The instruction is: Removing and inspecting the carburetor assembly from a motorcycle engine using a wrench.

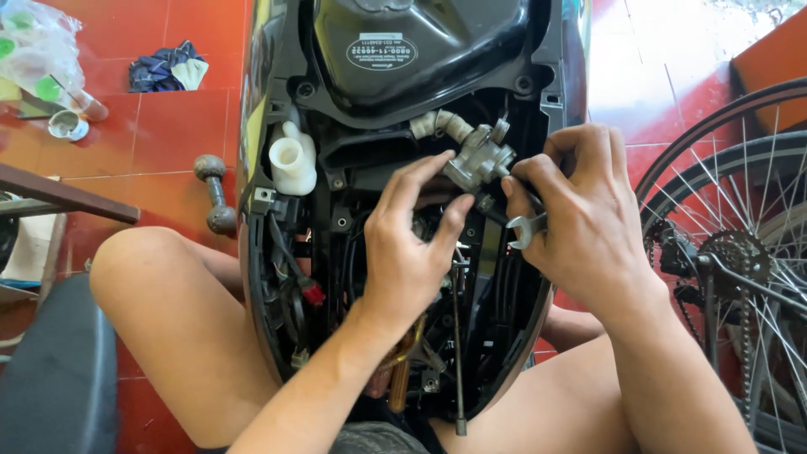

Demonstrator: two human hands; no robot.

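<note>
On a red tiled floor (168,126), beside one bicycle wheel (740,252), you crouch over an opened scooter body (403,50). Your left hand (408,244) pinches one grey metal carburettor (477,158) above the engine bay; your right hand (580,219) clasps one spanner (525,229) beside it.

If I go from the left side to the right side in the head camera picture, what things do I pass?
Plastic bag → dumbbell → white plastic cap → left hand → metal engine part → right hand holding a wrench → bicycle wheel.
</note>
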